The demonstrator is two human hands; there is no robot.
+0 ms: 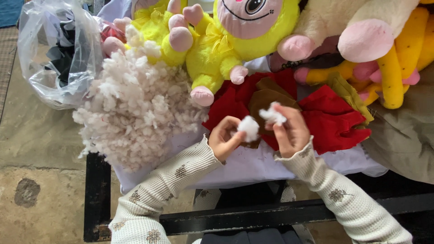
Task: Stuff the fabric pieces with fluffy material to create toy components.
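A small tuft of white stuffing [248, 128] sits pinched in the fingertips of the left hand [224, 139], held up above the bench [253, 165] just in front of the body. A second tuft [272, 114], more ragged, is gripped by the right hand [291, 131], thumb and fingers closed over its lower part. The two tufts lie close together, almost touching, and both hands are raised with the palms turned inward, a hold that looks suited to pulling the fibre apart or shaping it into small wads.

Directly beneath and behind the hands lies a red and brown fabric piece [330, 119], flat and limp, apparently an unfilled plush skin; it is spread within easy reach. To the left, a large heap of loose white stuffing [135, 108] is piled on the white cloth covering the bench, near enough for the left hand to draw from.

Farther back, a finished yellow plush doll [226, 40] with pink feet leans against the heap, and more soft toys [375, 40] in cream, pink and yellow are stacked at the right. A clear plastic bag [54, 54] holding dark material stands at the far left.
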